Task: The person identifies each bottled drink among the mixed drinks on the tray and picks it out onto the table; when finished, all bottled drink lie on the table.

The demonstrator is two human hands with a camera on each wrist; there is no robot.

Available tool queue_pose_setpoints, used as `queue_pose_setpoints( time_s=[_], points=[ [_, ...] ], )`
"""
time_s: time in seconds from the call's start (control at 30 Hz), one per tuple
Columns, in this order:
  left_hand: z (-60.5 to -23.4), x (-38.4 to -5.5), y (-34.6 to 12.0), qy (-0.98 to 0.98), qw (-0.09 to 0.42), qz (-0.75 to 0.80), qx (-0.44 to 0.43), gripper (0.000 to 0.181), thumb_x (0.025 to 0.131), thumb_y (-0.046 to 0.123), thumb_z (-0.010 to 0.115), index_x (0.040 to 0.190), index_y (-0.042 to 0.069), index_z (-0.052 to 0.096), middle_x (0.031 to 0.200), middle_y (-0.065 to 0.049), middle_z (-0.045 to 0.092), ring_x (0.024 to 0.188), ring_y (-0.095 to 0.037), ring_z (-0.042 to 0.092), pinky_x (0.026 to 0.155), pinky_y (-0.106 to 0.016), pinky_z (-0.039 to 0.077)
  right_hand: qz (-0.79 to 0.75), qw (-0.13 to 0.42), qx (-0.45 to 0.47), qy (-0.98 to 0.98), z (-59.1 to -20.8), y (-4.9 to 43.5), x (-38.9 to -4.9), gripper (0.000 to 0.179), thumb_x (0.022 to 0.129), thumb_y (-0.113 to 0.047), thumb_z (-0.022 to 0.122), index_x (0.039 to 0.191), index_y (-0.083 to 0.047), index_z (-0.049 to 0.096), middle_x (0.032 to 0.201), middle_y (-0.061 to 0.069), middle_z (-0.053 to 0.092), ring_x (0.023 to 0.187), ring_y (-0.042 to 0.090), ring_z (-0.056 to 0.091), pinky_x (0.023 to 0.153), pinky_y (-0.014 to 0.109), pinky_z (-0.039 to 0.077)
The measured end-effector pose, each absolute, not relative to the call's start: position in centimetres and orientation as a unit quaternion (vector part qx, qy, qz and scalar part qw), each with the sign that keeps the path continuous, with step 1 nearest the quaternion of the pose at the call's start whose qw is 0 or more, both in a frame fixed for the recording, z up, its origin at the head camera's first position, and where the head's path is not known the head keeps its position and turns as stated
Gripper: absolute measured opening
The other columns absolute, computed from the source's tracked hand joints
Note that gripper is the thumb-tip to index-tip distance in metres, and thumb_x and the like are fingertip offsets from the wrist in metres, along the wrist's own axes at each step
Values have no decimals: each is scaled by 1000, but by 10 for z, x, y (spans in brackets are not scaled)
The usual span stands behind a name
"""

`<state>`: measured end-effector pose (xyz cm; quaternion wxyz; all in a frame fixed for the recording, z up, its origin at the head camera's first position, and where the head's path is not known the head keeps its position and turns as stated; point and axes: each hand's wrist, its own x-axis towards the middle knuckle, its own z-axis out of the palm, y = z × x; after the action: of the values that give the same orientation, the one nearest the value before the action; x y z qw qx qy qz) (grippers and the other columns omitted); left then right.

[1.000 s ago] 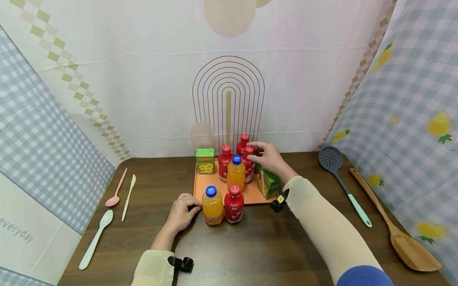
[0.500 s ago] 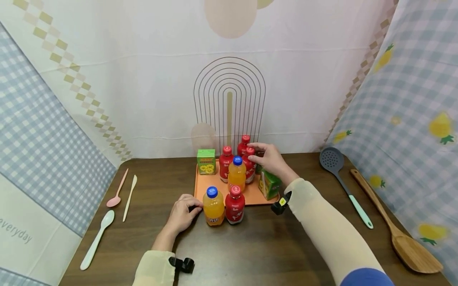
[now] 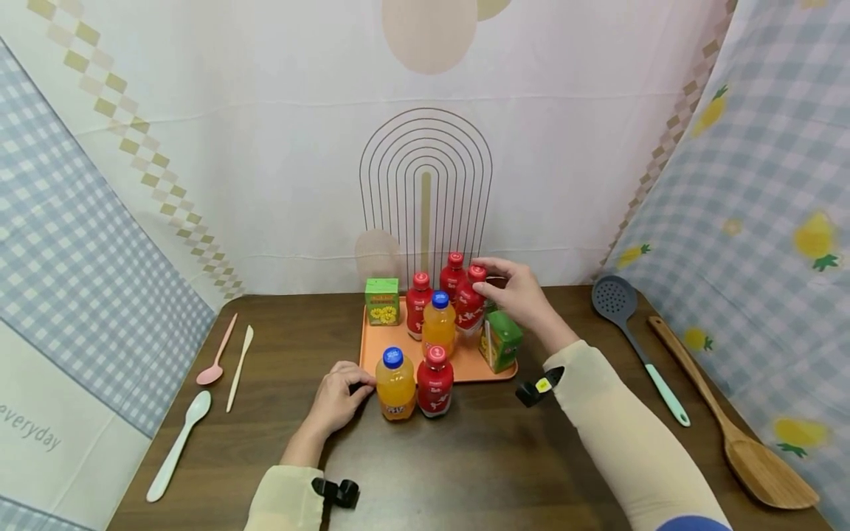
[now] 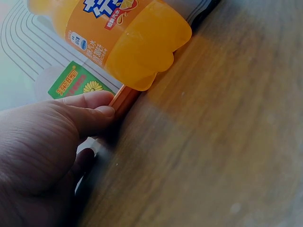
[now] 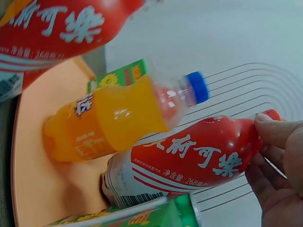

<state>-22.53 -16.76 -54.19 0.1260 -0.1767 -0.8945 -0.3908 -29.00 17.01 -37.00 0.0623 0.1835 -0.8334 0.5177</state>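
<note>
My right hand (image 3: 521, 295) pinches a red cola bottle (image 3: 470, 308) near its cap at the back right of the orange tray (image 3: 373, 346). The bottle leans a little in the head view. Thumb and finger of my left hand (image 3: 337, 397) pinch the tray's near left edge (image 4: 124, 100), close beside an orange soda bottle (image 3: 396, 391) with a blue cap. Another red bottle (image 3: 434, 387) stands right of that one, at the tray's front. On the tray are a second orange soda bottle (image 3: 438, 324), two more red bottles (image 3: 418, 310), and green drink cartons (image 3: 382, 306) at left and right.
A green can (image 5: 188, 211) shows partly behind the right carton (image 3: 502, 341). At left lie a pink spoon (image 3: 210, 374), a cream knife (image 3: 239, 369) and a pale spoon (image 3: 179, 446). A slotted turner (image 3: 614, 295) and a wooden spatula (image 3: 764, 461) lie at right. A curtain (image 3: 299, 184) hangs behind.
My right hand has moved right and slightly up with the red bottle, which now stands further from the middle orange bottle. The left hand has stayed at the tray's edge.
</note>
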Motion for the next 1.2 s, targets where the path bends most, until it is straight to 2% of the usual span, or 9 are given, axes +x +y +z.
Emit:
queue_pose_setpoints(
  time_s=[0.2, 0.57, 0.83, 1.1, 1.2],
  points=[
    [-542, -225, -167, -897, 125, -384, -179, 18, 81, 6, 77, 84, 23, 76, 84, 18, 65, 97, -10, 54, 87, -39, 47, 516, 87, 196, -829, -352, 171, -264, 40, 89, 0, 66, 129, -2, 59, 120, 17, 63, 107, 32, 61, 87, 35, 52],
    [-544, -225, -168, -893, 136, -384, -191, 18, 80, 5, 78, 84, 23, 76, 84, 16, 66, 96, -11, 55, 85, -39, 48, 526, 111, 223, -813, -347, 180, -239, 39, 88, 3, 66, 126, 3, 59, 119, 20, 63, 106, 34, 61, 85, 27, 52],
    [-544, -224, -168, -890, 144, -384, -197, 18, 80, 5, 78, 84, 22, 76, 85, 15, 67, 97, -11, 56, 85, -39, 48, 543, 89, 220, -806, -353, 188, -216, 39, 88, 0, 67, 127, 1, 59, 119, 19, 63, 101, 27, 63, 82, 24, 53],
    [-544, -224, -168, -893, 132, -388, -188, 18, 80, 6, 77, 85, 23, 76, 85, 16, 66, 96, -11, 55, 85, -39, 48, 551, 53, 209, -806, -368, 197, -194, 40, 89, 0, 66, 128, 2, 57, 122, 17, 61, 102, 30, 61, 82, 25, 52],
    [-542, -224, -168, -892, 135, -388, -189, 17, 81, 6, 77, 85, 22, 76, 85, 16, 66, 96, -11, 55, 85, -39, 48, 554, 45, 210, -805, -383, 204, -194, 41, 89, -3, 67, 129, -3, 58, 123, 14, 61, 102, 27, 60, 82, 25, 52]
  ],
)
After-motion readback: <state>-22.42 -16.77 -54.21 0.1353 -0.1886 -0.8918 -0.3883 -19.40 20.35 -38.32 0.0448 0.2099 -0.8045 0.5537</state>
